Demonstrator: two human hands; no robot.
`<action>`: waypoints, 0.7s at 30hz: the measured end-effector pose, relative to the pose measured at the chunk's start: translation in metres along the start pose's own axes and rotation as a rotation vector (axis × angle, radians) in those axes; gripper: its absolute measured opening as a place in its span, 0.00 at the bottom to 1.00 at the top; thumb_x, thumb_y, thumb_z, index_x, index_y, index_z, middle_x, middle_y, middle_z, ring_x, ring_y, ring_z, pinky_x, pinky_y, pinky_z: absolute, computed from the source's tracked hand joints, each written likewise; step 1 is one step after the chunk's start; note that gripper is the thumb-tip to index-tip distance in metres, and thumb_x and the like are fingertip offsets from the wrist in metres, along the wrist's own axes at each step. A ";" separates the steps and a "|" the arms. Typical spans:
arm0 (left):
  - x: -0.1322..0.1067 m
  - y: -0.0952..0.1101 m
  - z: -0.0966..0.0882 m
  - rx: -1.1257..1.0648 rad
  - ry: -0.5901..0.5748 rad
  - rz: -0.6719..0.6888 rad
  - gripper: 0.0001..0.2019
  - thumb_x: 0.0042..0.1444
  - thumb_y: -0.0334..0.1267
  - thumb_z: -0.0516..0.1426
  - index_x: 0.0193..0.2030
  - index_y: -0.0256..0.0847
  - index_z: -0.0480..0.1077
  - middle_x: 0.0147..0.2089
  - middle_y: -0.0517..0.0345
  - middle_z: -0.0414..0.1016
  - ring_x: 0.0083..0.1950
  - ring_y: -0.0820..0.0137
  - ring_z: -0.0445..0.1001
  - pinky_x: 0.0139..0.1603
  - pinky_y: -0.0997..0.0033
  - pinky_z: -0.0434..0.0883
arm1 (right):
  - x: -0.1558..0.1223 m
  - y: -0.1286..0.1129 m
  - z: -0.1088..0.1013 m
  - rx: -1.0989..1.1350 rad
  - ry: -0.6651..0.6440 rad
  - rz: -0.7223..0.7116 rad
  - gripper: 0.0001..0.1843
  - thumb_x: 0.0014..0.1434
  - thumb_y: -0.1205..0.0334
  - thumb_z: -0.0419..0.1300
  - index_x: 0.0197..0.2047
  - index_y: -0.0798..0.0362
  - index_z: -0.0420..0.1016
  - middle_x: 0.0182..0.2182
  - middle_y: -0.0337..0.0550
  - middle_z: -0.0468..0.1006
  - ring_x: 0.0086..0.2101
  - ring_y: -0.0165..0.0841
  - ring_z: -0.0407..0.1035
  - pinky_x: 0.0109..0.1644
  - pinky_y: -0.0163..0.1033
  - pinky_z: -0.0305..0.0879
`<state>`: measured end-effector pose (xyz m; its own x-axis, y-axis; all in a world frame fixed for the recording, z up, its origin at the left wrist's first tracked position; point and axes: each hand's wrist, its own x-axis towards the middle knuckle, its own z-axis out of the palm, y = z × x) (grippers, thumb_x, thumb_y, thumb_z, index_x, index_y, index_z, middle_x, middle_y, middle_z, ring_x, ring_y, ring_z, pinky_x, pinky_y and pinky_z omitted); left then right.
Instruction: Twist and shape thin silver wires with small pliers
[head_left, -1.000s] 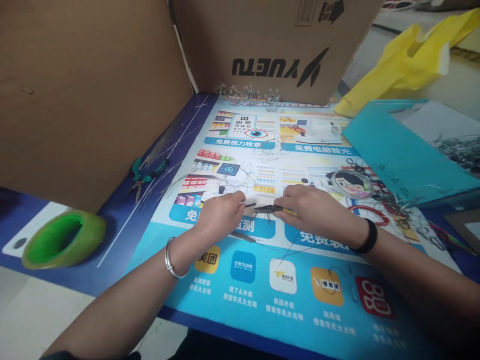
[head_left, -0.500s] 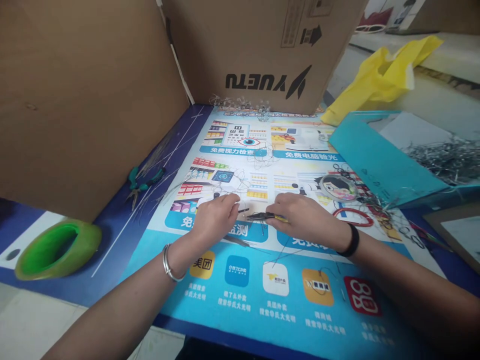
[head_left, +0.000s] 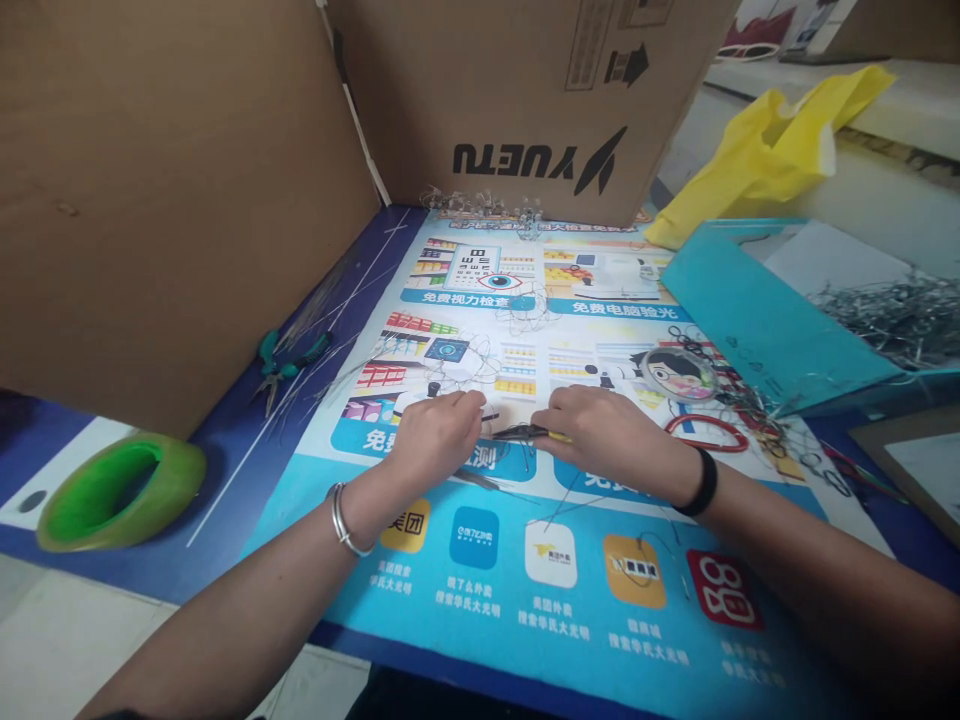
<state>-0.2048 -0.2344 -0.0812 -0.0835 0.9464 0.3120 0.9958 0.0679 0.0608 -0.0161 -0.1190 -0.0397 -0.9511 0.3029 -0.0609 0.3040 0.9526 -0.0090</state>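
My left hand (head_left: 436,435) rests on the printed blue mat (head_left: 570,560), its fingers pinched on a thin wire piece (head_left: 491,412). My right hand (head_left: 609,432) is closed on small pliers with yellow handles (head_left: 534,433), whose dark jaws point left toward the left fingertips. The two hands sit a short gap apart at the mat's middle. Loose bent wires (head_left: 480,355) lie on the mat just beyond the left hand. A silver bangle is on my left wrist, a black band on my right.
Cardboard boxes (head_left: 517,90) wall the left and back. A green tape roll (head_left: 112,490) lies at the left, green-handled pliers (head_left: 289,355) beside straight wires. A teal box (head_left: 757,310) with wire scraps (head_left: 892,315), a yellow bag (head_left: 780,140) and red rings (head_left: 709,430) sit right.
The view has shifted slightly, tilting up. Both hands stay close together on the mat, still pinching the wire and the pliers.
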 end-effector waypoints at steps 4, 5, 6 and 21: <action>0.000 0.003 0.000 0.001 -0.018 0.006 0.09 0.60 0.35 0.49 0.39 0.41 0.69 0.33 0.57 0.78 0.29 0.68 0.74 0.24 0.71 0.59 | 0.000 -0.002 -0.002 -0.024 -0.004 -0.008 0.13 0.62 0.54 0.54 0.39 0.52 0.76 0.32 0.46 0.74 0.35 0.36 0.68 0.32 0.37 0.50; 0.000 0.004 -0.001 0.006 -0.019 0.007 0.08 0.60 0.35 0.49 0.39 0.41 0.69 0.33 0.57 0.78 0.29 0.68 0.74 0.24 0.71 0.59 | 0.000 -0.002 -0.003 -0.030 -0.010 -0.008 0.13 0.62 0.54 0.54 0.39 0.52 0.77 0.32 0.46 0.75 0.35 0.36 0.69 0.32 0.37 0.50; 0.000 0.005 -0.001 0.011 -0.020 0.012 0.08 0.60 0.35 0.49 0.39 0.41 0.69 0.32 0.57 0.78 0.29 0.69 0.74 0.24 0.71 0.58 | 0.000 -0.002 -0.003 -0.034 -0.018 -0.007 0.13 0.62 0.55 0.55 0.38 0.52 0.77 0.32 0.46 0.75 0.35 0.36 0.69 0.32 0.37 0.50; 0.001 0.002 -0.002 0.036 0.010 0.032 0.10 0.61 0.34 0.49 0.42 0.40 0.70 0.33 0.56 0.78 0.30 0.68 0.74 0.27 0.71 0.62 | -0.003 0.003 -0.002 -0.024 0.045 -0.027 0.14 0.62 0.52 0.54 0.36 0.52 0.76 0.30 0.44 0.74 0.32 0.33 0.67 0.29 0.36 0.46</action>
<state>-0.2034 -0.2343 -0.0786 -0.0521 0.9450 0.3229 0.9986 0.0495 0.0163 -0.0126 -0.1168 -0.0378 -0.9607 0.2771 -0.0159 0.2769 0.9608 0.0143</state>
